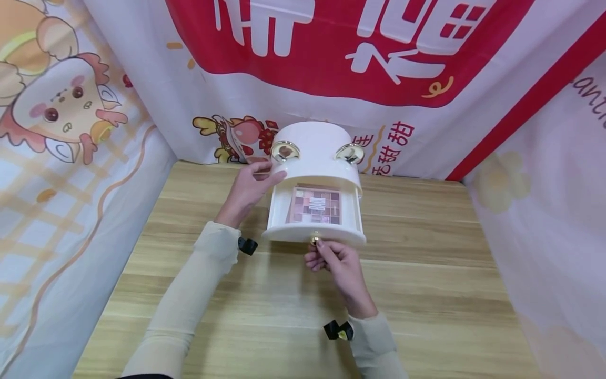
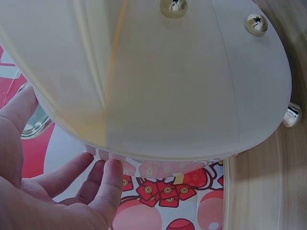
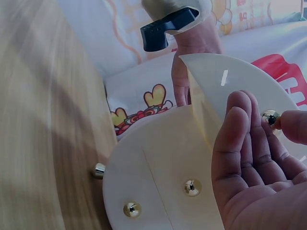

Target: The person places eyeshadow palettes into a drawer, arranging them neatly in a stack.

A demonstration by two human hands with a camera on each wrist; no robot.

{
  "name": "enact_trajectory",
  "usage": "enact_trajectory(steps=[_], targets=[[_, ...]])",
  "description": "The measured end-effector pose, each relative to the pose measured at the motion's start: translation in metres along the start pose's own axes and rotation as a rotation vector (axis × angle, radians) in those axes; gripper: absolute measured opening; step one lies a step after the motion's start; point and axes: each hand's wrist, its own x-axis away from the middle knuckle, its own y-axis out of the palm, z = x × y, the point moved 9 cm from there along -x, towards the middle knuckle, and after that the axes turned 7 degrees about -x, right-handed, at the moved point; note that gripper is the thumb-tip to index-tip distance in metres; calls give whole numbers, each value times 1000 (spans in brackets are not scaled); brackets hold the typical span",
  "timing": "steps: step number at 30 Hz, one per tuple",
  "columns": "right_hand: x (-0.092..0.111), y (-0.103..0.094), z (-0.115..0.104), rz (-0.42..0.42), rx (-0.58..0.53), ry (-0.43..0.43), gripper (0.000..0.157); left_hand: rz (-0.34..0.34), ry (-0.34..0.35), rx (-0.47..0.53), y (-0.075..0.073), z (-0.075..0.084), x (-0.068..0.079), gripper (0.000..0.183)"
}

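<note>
A white, round-fronted storage box (image 1: 317, 139) with gold trim stands on the table, its upper drawer (image 1: 284, 233) pulled out. Inside the drawer lies an eyeshadow palette (image 1: 316, 206) with several colour squares. My left hand (image 1: 248, 190) rests against the box's left side, fingers spread and lightly bent. Those fingertips touch the white wall in the left wrist view, the thumb lying near a gold ring. With thumb and index finger, my right hand (image 1: 343, 268) pinches the drawer's gold knob (image 3: 270, 116). Its other fingers sit bent below the drawer front.
Lower on the box are two more gold knobs (image 3: 192, 187), and a short metal foot (image 3: 99, 170) supports it. The wooden table (image 1: 426, 295) extends around it. Printed cloth (image 1: 227, 89) hangs close behind the box and along both sides.
</note>
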Motion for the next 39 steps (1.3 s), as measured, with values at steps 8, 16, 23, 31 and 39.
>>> enact_trajectory(steps=[8,16,23,31,39], targets=[[-12,-4,0,45,-66,-21,36,-7,-6,16,-2,0,1,90],[-25,-2,-2,49,-87,-33,40,-4,-17,38,-1,-2,-1,89],[-42,-5,-4,88,-119,-42,42,-1,-24,55,-3,-2,-2,90],[-60,-6,-7,109,-154,-41,35,-12,-25,44,-2,-1,-3,89],[-76,-3,-7,121,-157,-38,41,-13,-23,50,-3,-1,-4,89]])
